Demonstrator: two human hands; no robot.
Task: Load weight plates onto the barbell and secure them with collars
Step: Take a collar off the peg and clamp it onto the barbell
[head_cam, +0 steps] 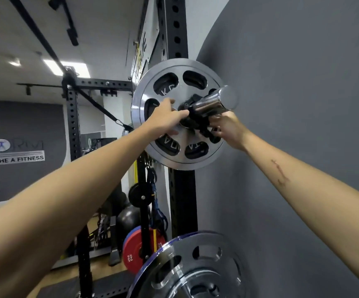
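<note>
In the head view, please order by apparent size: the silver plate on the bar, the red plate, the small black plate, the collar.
1. silver plate
2. red plate, partly hidden
3. small black plate
4. collar, partly covered by both hands; similar to the black plate, unsure

Two bare forearms reach up and forward, converging. The left hand [165, 117] has fingers extended; the right hand [228, 129] has fingers curled, palm inward.

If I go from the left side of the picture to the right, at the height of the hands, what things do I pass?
THE A FITNESS sign → black rack post with holes → left hand → black collar → shiny bar end → grey wall. The right hand sits just below the bar end.
</note>
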